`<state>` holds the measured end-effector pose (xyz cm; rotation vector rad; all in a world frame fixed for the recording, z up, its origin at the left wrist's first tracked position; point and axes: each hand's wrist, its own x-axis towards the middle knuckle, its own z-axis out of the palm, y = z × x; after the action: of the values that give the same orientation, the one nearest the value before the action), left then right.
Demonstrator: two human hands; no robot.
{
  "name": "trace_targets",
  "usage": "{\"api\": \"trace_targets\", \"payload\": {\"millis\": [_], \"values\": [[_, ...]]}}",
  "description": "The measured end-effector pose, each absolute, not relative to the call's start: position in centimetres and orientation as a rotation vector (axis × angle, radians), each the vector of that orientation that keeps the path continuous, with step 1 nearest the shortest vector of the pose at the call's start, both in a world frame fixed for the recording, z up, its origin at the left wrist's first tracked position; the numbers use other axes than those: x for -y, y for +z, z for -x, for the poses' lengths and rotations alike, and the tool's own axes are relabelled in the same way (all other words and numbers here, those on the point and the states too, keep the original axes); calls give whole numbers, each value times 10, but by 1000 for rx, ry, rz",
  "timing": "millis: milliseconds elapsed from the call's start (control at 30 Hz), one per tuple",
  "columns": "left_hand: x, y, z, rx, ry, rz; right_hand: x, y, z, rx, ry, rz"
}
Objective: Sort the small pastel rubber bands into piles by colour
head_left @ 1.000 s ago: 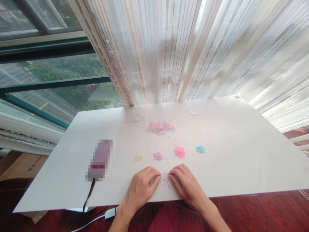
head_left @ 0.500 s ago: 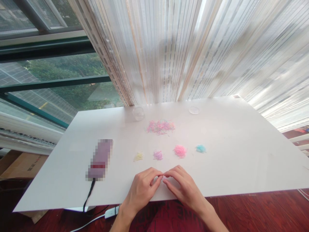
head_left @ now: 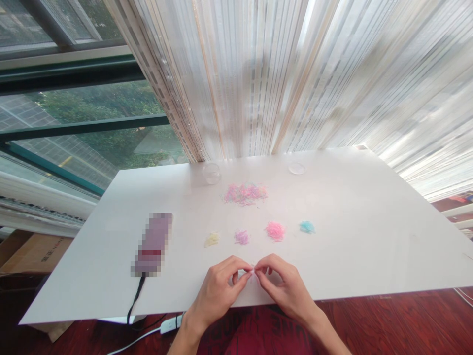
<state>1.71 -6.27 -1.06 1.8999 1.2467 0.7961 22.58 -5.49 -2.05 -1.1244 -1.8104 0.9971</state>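
Note:
Near the front edge of the white table, my left hand (head_left: 221,283) and my right hand (head_left: 283,278) meet at the fingertips. Both pinch at a small tuft of pink strands (head_left: 253,272) between them. Beyond the hands lie four small heaps in a row: yellow (head_left: 212,239), purple (head_left: 242,237), pink (head_left: 275,230) and blue (head_left: 306,227). Farther back sits a larger mixed-colour pile (head_left: 245,194).
A clear round container (head_left: 212,174) and a clear lid (head_left: 297,168) are at the table's back. A blurred purple object (head_left: 154,241) with a black cord lies at left on the white table (head_left: 354,227). Sheer curtains hang behind.
My right hand's thumb and index finger have closed together on the pink strands. The left fingertips have shifted slightly right. The heaps have not moved.

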Motion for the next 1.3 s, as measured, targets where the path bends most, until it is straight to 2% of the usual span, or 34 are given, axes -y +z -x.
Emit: {"api": "trace_targets", "payload": {"millis": [533, 1300], "values": [[61, -11, -17, -1250, 829, -1901, 54, -23, -228, 1777, 1109, 1136], [62, -11, -16, -1276, 826, -1911, 55, -29, -232, 1917, 931, 1122]]}}
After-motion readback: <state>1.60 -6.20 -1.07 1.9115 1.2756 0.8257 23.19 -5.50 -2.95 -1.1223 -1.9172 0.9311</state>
